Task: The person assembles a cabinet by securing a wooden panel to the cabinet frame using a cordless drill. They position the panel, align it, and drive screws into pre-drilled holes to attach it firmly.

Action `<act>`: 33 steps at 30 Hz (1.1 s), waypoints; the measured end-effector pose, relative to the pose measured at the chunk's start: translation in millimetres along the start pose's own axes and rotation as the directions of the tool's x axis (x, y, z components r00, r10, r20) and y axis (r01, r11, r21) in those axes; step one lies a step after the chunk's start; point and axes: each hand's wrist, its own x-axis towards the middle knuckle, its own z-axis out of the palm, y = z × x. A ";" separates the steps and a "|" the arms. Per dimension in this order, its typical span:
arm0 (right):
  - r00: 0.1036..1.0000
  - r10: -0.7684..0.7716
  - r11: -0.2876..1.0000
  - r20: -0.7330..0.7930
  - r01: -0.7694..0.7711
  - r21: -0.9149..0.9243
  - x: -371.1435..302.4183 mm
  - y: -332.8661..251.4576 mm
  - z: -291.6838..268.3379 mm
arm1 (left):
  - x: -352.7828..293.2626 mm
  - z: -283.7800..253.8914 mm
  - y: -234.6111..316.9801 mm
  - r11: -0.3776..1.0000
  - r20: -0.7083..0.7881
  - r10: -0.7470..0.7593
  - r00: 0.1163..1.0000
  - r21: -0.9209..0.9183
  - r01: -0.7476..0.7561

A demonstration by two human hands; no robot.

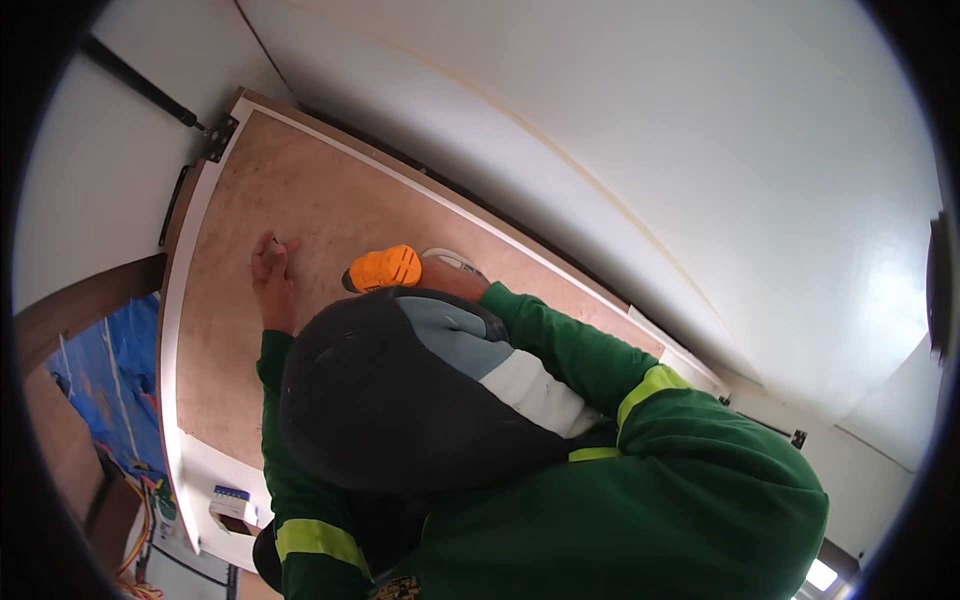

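Note:
My left hand (273, 270) is over a brown board (225, 350), its fingers pinched on a small thin dark piece (277, 241) that looks like a screw. To its right, my right hand (450, 279) is closed round an orange power tool (386, 268) with dark vent slots and a black end pointing left. Its grip and underside are hidden. A pale curved object (453, 259) shows just behind my right hand; I cannot make out its kind. A large dark rounded shape (370, 400) with grey and white parts covers the board between my green sleeves.
A pale raised frame (172, 390) edges the board. A black gas strut (145, 82) meets a bracket (220, 137) at the far left corner. White walls (640, 130) rise behind. At left are blue sheeting (125, 370), loose wires (147, 515) and a small white-and-blue box (232, 508).

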 end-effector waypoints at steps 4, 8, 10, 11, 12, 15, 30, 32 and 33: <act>1.000 0.008 1.000 -0.002 -0.008 0.011 -6.3 -0.2 4.6 | 7.7 -13.7 21.1 0.947 0.012 0.040 0.999 0.318 -0.042; 0.999 0.036 0.999 0.017 -0.036 -0.023 -12.5 -10.1 5.1 | 25.6 -9.1 14.7 0.939 0.065 0.202 0.977 0.271 -0.212; 1.000 0.023 0.998 0.015 -0.022 -0.051 -9.4 -21.6 4.2 | 34.3 -1.2 15.7 0.975 0.019 0.160 0.987 0.151 -0.161; 1.000 -0.006 0.998 0.015 0.007 -0.058 -6.7 -30.0 3.2 | 36.6 1.4 18.0 0.965 -0.002 0.215 0.977 0.152 -0.212; 0.999 -0.049 0.998 0.021 0.049 -0.042 -3.9 -38.8 0.8 | 37.9 6.2 21.8 0.963 -0.027 0.208 0.978 0.178 -0.200; 0.977 -0.210 0.978 0.042 0.210 -0.004 0.8 -72.2 -8.5 | 39.6 21.0 33.0 0.893 -0.096 0.314 0.945 0.367 -0.260; 0.953 -0.280 0.958 0.113 0.285 -0.023 58.4 -180.1 -29.1 | 137.0 45.9 68.5 0.890 -0.296 0.407 0.864 0.340 -0.303; 0.955 -0.277 0.960 0.104 0.280 -0.008 67.1 -182.9 -24.9 | 145.3 40.9 68.8 0.892 -0.389 0.414 0.823 0.355 -0.281; 0.955 -0.281 0.960 0.093 0.282 0.001 71.4 -183.9 -21.1 | 149.3 37.8 69.6 0.905 -0.437 0.382 0.815 0.356 -0.233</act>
